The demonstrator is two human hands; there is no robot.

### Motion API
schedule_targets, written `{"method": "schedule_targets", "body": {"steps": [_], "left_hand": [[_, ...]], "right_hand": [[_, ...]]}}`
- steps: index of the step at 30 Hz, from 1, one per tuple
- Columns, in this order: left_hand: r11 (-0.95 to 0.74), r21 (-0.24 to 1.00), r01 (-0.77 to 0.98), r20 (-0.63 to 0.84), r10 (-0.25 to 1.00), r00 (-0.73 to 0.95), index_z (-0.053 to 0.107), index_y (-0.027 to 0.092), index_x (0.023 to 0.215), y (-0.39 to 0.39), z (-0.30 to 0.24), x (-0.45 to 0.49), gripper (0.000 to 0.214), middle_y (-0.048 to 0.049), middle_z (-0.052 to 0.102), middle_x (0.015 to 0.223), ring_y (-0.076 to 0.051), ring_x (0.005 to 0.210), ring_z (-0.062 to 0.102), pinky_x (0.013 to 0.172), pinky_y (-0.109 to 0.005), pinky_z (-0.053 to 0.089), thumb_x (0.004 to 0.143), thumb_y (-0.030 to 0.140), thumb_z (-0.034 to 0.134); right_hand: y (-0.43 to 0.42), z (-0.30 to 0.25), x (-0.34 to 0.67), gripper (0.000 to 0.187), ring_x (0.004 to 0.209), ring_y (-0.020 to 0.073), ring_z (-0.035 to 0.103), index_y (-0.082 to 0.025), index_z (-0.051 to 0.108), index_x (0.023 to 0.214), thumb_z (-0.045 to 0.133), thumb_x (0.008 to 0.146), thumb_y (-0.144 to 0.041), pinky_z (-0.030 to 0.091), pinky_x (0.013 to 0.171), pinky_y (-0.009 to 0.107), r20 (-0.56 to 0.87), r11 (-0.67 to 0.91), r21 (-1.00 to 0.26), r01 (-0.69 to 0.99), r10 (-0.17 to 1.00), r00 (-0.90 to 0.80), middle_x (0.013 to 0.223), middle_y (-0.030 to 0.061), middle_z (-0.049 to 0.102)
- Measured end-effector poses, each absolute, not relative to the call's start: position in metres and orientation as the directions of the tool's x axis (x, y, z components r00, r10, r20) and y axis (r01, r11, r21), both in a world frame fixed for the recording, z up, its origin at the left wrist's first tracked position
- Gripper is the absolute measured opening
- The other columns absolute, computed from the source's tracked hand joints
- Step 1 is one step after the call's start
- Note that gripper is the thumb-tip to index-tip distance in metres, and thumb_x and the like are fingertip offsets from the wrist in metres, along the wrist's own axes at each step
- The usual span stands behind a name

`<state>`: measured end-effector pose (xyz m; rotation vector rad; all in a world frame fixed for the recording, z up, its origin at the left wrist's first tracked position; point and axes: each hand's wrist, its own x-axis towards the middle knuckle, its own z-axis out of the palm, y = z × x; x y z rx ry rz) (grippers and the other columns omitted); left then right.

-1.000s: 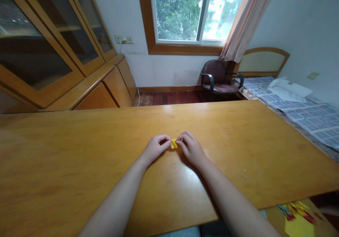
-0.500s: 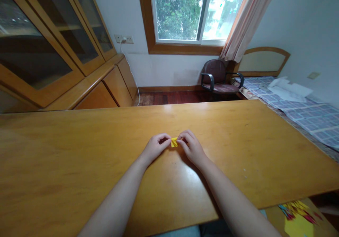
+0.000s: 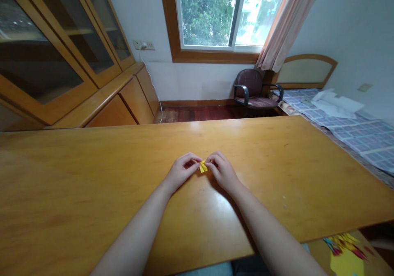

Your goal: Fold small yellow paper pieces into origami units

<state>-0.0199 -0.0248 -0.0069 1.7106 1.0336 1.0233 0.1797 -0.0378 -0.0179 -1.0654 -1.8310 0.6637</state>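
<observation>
A small piece of folded yellow paper [image 3: 203,167] is pinched between my two hands above the wooden desk [image 3: 107,185]. My left hand [image 3: 184,169] grips its left edge with thumb and fingertips. On the other side, my right hand [image 3: 222,170] is closed on its right edge with thumb and bent fingers. Pleat-like creases show on the paper, and its lower part fans out between the hands. Fingertips hide the paper's upper and side edges.
Below the desk's right front edge, a yellow sheet [image 3: 347,263] lies beside several yellow, red and blue folded pieces [image 3: 344,243]. Beyond the desk are an office chair [image 3: 252,89], a bed [image 3: 357,124] and a glass-door cabinet [image 3: 92,70].
My left hand has moved slightly right and up, closer to my right hand. The yellow paper has tilted a little, with its lower end shifted right.
</observation>
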Motion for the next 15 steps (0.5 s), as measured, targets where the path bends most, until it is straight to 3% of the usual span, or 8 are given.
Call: {"method": "schedule_targets", "body": {"steps": [15], "left_hand": [[-0.305,0.927,0.218,0.224,0.917,0.33,0.07,0.017,0.087,-0.0243,-0.0068,-0.0205,0.013,-0.0045,0.066,0.087,-0.017,0.082,0.062,0.077,-0.027,0.048,0.087,0.029,0.064]], "right_hand": [[-0.0371,-0.017,0.1797,0.008,0.084,0.0179,0.056,-0.021,0.061,0.085,0.058,0.092,-0.019,0.046,0.078,0.03,0.436,0.485,-0.793,0.368,0.874,-0.213,0.085,0.0025,0.059]]}}
